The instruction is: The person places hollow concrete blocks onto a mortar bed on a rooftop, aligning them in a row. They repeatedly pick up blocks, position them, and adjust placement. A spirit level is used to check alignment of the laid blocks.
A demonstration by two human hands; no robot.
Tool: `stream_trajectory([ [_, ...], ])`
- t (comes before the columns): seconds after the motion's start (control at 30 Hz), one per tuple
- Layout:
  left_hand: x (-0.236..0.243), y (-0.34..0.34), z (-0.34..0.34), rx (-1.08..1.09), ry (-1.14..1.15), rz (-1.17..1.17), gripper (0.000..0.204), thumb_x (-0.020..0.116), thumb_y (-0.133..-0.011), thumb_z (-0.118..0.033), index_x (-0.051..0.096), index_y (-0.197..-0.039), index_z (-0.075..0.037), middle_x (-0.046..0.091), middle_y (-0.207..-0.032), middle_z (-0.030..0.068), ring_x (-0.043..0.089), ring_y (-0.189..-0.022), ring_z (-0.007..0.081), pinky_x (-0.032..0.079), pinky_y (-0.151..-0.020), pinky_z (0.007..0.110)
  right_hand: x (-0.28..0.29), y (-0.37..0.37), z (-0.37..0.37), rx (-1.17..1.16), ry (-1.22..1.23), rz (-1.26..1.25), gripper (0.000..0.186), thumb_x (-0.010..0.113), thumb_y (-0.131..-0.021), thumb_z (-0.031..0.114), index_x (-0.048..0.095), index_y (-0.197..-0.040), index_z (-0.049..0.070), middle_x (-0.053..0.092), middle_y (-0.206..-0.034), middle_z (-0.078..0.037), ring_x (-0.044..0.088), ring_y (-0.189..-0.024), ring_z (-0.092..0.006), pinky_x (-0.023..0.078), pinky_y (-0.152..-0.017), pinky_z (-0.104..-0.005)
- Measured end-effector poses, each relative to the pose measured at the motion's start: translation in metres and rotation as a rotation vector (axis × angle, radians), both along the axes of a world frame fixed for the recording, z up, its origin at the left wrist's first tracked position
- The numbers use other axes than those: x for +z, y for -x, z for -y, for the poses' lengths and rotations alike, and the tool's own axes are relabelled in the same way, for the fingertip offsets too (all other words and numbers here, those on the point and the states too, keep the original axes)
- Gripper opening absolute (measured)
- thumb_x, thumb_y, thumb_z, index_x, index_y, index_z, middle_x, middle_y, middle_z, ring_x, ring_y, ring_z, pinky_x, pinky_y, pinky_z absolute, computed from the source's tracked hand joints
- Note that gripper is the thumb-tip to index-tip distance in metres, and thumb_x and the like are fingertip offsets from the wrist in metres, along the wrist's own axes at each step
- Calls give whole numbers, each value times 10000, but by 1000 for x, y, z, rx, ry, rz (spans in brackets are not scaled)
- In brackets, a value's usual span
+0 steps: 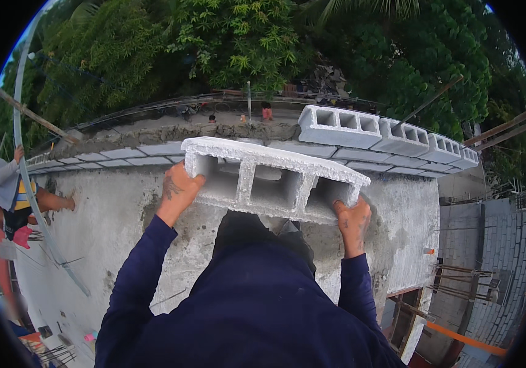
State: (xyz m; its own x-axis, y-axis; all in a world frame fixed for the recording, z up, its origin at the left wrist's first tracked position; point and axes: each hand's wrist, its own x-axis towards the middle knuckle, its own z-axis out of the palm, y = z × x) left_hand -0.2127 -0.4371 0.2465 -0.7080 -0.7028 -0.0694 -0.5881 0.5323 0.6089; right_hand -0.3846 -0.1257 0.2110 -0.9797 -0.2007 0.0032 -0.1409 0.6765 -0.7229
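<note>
A grey hollow concrete block (pixel 244 184) with three open cells is held up level in front of me, above the slab. My left hand (pixel 180 189) grips its left end, the thumb hooked into the end cell. At the other end my right hand (pixel 353 222) is closed round the block's wall, thumb in the right cell. Behind the held block runs a low block wall (pixel 109 154), topped on its left part with wet grey mortar (pixel 152 136). Several hollow blocks (pixel 339 136) stand in a row on the wall's right part.
A concrete slab (pixel 115 214) lies underfoot, with an edge at the right and an opening (pixel 407 319) beyond it. Another person (pixel 8 184) sits at the far left beside a long pale pole (pixel 36 211). Wooden poles (pixel 431 98) rise past the wall; trees and people stand below.
</note>
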Motion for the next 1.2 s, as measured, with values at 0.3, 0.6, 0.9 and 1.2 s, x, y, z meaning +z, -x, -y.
stream_trajectory([
  [0.3, 40, 109, 106, 101, 36, -111, 295, 601, -680, -196, 599, -886, 16, 623, -804, 227, 597, -794, 395, 462, -718, 407, 34, 151, 133, 98, 73, -121, 341, 654, -628, 177, 586, -843, -78, 597, -721, -263, 591, -707, -422, 463, -654, -423],
  [0.6, 38, 200, 215, 39, -21, -38, 305, 613, -679, -200, 606, -888, 23, 629, -808, 211, 609, -784, 368, 465, -705, 385, 33, 237, 226, 58, -8, -31, 366, 652, -625, 207, 585, -828, -90, 588, -663, -252, 599, -673, -395, 466, -636, -398],
  [0.9, -19, 233, 224, 81, -161, 171, 279, 620, -681, -172, 612, -889, 14, 639, -805, 196, 622, -772, 348, 467, -699, 373, -7, 272, 244, 98, -178, 244, 349, 647, -641, 208, 615, -879, -45, 621, -691, -222, 628, -706, -376, 489, -672, -409],
  [1.2, -101, 239, 237, 120, -254, 205, 270, 627, -706, -146, 614, -916, 24, 656, -824, 126, 619, -755, 203, 458, -697, 319, -78, 264, 255, 15, -254, 345, 429, 662, -675, 242, 592, -1012, -14, 624, -770, -253, 624, -764, -390, 485, -710, -428],
])
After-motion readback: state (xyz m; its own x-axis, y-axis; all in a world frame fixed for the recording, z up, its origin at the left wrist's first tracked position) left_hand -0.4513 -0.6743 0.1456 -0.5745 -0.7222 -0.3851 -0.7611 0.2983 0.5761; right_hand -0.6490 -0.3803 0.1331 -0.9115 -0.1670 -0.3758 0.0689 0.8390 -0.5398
